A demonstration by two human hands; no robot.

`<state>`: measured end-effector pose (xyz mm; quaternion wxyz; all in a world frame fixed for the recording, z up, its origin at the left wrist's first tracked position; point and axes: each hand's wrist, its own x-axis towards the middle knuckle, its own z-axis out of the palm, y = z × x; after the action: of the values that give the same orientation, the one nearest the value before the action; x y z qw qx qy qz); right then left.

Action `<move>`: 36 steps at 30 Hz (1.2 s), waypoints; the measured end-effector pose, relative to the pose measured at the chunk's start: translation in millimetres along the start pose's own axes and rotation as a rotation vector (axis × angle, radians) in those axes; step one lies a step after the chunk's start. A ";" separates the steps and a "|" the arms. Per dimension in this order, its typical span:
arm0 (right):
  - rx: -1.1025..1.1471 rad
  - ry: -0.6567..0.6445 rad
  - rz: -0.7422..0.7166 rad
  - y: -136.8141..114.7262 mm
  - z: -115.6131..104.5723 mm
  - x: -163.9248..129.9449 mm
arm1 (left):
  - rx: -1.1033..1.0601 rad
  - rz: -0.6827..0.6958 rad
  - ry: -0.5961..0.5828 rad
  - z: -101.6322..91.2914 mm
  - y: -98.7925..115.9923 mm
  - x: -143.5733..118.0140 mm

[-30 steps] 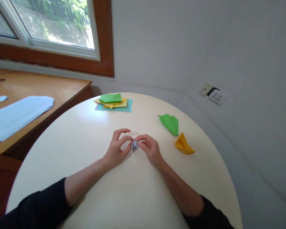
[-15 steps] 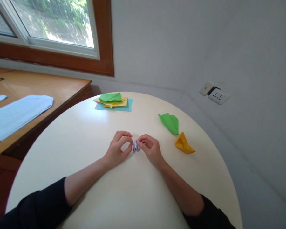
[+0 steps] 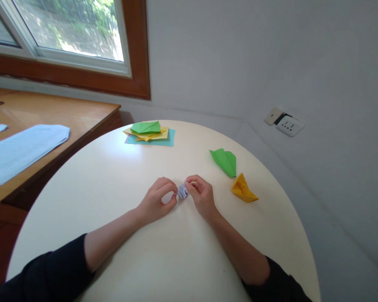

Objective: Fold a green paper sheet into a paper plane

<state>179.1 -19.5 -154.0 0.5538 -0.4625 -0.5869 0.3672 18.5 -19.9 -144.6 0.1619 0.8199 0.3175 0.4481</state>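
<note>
A small pale bluish-white folded paper (image 3: 183,192) is between my two hands, just above or on the round white table; I cannot tell which. My left hand (image 3: 159,199) pinches its left side between thumb and forefinger, with a round gap behind the pinch. On the opposite side, my right hand (image 3: 201,196) has its thumb and fingertips closed on the upper right edge. The fingertips partly cover the paper, so its full shape is hidden.
On the white table (image 3: 164,260), a green folded paper (image 3: 225,161) and a yellow paper boat (image 3: 244,189) lie to the right. A coloured paper stack (image 3: 166,140) is at the far edge. A wooden desk (image 3: 50,107) bearing white sheets (image 3: 28,147) stands left.
The folded paper has turned and shifted slightly right, and now shows a broader face. Both hands have moved a little to the right with it.
</note>
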 end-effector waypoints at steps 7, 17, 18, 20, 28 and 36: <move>0.080 -0.006 0.088 -1.8 0.0 2.1 | -0.018 0.020 -0.060 0.2 -1.8 -2.1; 0.209 0.019 0.171 5.6 -1.2 6.5 | -0.149 -0.011 -0.183 -2.3 -1.3 -4.8; 0.208 0.022 0.171 6.5 -1.3 6.7 | -0.156 -0.016 -0.196 -2.6 -1.0 -4.6; 0.203 0.022 0.174 7.3 -1.5 7.0 | -0.167 -0.023 -0.213 -2.9 -0.3 -4.2; 0.184 -0.022 0.110 6.9 0.9 3.9 | -0.280 -0.088 -0.186 -4.9 1.4 -2.2; 0.142 -0.112 0.023 6.0 0.8 -0.5 | -0.296 -0.353 -0.089 2.7 -2.6 1.6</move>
<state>179.1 -18.1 -159.9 0.5473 -0.4075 -0.5840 0.4397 20.4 -16.8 -146.5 0.3700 0.7377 0.3795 0.4181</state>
